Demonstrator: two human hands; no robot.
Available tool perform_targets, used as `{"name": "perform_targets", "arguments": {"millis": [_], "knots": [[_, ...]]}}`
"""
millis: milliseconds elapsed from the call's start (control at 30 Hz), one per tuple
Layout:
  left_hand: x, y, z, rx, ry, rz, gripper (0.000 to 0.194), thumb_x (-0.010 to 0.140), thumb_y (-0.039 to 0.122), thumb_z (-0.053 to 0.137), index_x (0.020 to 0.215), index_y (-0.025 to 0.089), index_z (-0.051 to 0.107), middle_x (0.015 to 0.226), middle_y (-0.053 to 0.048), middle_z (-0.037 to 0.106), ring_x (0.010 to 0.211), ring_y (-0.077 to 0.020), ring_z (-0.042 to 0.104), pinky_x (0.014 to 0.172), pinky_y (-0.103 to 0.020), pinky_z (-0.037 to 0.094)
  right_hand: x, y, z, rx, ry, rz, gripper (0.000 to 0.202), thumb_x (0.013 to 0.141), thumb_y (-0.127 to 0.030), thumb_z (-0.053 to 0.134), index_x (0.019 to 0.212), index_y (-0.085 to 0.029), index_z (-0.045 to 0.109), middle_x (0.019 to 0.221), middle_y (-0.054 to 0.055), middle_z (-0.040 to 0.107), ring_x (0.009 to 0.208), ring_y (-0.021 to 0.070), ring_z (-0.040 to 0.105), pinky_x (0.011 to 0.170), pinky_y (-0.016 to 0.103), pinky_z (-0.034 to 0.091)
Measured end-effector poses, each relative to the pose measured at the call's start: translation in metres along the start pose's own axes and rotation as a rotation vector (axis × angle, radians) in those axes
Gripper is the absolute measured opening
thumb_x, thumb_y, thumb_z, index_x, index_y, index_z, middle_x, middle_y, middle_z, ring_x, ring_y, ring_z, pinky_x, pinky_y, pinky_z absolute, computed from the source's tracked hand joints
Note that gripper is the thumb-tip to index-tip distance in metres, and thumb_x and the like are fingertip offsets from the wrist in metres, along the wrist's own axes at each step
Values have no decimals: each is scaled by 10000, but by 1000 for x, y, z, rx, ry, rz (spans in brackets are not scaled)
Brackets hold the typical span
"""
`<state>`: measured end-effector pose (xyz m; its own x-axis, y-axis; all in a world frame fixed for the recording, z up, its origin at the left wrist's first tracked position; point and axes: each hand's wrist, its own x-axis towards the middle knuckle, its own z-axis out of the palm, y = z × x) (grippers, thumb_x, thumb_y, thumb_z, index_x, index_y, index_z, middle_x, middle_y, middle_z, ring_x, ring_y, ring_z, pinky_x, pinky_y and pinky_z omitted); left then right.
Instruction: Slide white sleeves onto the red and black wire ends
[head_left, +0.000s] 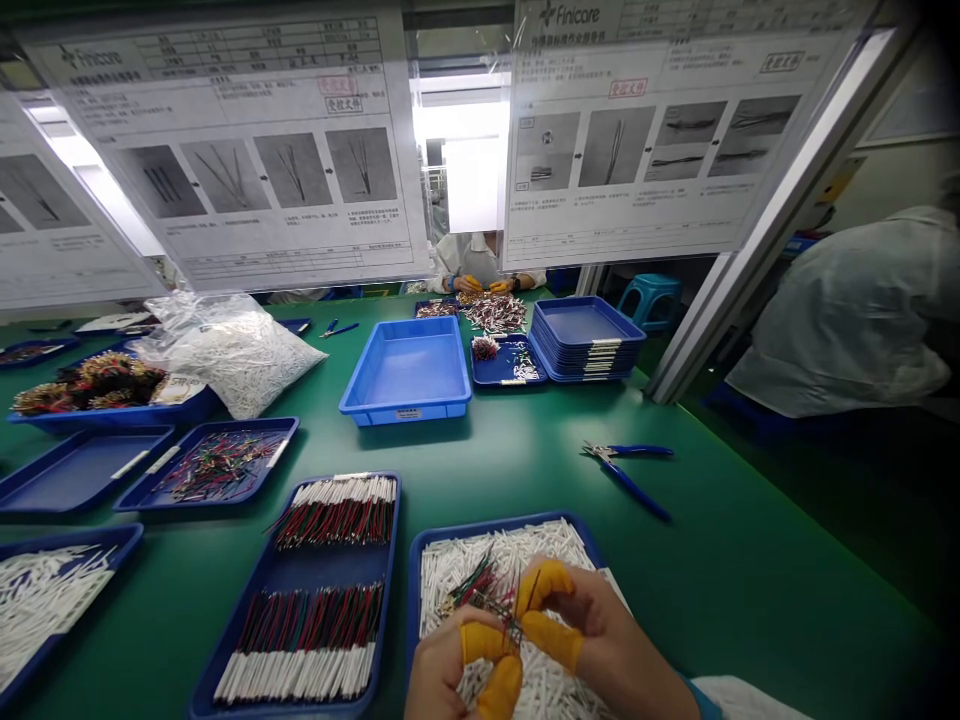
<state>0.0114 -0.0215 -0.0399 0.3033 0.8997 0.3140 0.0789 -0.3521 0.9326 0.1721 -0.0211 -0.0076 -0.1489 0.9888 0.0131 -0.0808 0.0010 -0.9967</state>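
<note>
Worktop (750,540)'s plain green, trays (322,570) dark blue, bin (409,365) a brighter blue. Wires (480,582) are mixed red, green and black, tubes (517,540) white, finger cots (551,638) orangey yellow, pliers (637,488) blue-handled.

Yellow-covered fingers (551,640) pinching thin wires (513,620), white tubes (525,543) beneath, blue pliers (634,486) beyond

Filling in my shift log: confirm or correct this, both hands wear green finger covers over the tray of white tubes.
Wrong colour: the head view shows yellow finger covers, not green. The left hand and right hand are over the tray of white tubes.
</note>
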Motion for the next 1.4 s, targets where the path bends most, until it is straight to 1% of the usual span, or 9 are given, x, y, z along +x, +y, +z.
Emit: {"name": "perform_targets", "arguments": {"millis": [133,333,500,667,867,1067,1167,1300,1400], "knots": [[-1,1,0,-50,-50,-79,233,752,355,613,631,160,653,647,-55,595,584,-160,564,583,-251,456,0,-1,-2,223,97,81,143,676,-298,689,675,-177,613,664,13,565,652,160,516,644,294,428],[0,9,0,-118,-42,-74,252,759,354,618,610,154,655,645,-55,575,584,-155,541,558,-247,438,0,-2,-2,223,230,68,166,606,-315,733,628,-189,627,653,14,572,658,170,495,645,302,416],[-1,10,1,-116,-55,-70,200,767,264,610,601,156,644,627,-39,565,567,-140,529,549,-229,408,2,-2,-7,211,113,131,157,636,-301,718,645,-175,624,642,3,564,631,150,501,623,283,412],[-2,11,3,-92,-85,-44,183,761,214,597,592,155,634,611,-37,574,543,-136,528,529,-225,404,2,-1,-7,215,8,53,171,673,-328,701,728,-185,624,709,21,583,686,165,530,658,301,423],[1,16,0,-64,-144,-16,140,744,117,592,628,157,658,658,-57,625,588,-151,574,563,-226,443,-1,-4,-5,151,155,36,196,661,-327,702,610,-179,583,619,-10,510,622,148,463,624,291,394],[-3,11,2,-92,-110,-68,154,698,61,578,587,155,627,637,-35,593,560,-133,545,532,-211,418,1,-3,-11,216,22,66,198,663,-348,702,717,-183,609,690,13,566,667,162,517,643,295,412],[-5,11,4,-96,-157,-83,173,685,51,553,549,153,588,593,-20,560,537,-124,515,517,-209,385,0,-1,-10,141,-51,19,163,709,-339,670,718,-185,615,689,15,551,669,163,508,648,303,413],[-3,17,3,-59,-230,-113,213,669,43,540,493,156,501,550,-3,506,528,-118,476,525,-216,358,-1,-2,-11,-5,-31,-87,140,747,-305,633,671,-191,605,654,7,523,648,163,481,628,304,405],[0,22,1,-52,-233,-193,228,697,67,523,502,164,460,560,-1,483,522,-121,461,520,-221,360,2,-6,-22,-71,51,-9,137,755,-321,608,723,-188,595,686,20,555,682,179,519,642,315,423]]}}
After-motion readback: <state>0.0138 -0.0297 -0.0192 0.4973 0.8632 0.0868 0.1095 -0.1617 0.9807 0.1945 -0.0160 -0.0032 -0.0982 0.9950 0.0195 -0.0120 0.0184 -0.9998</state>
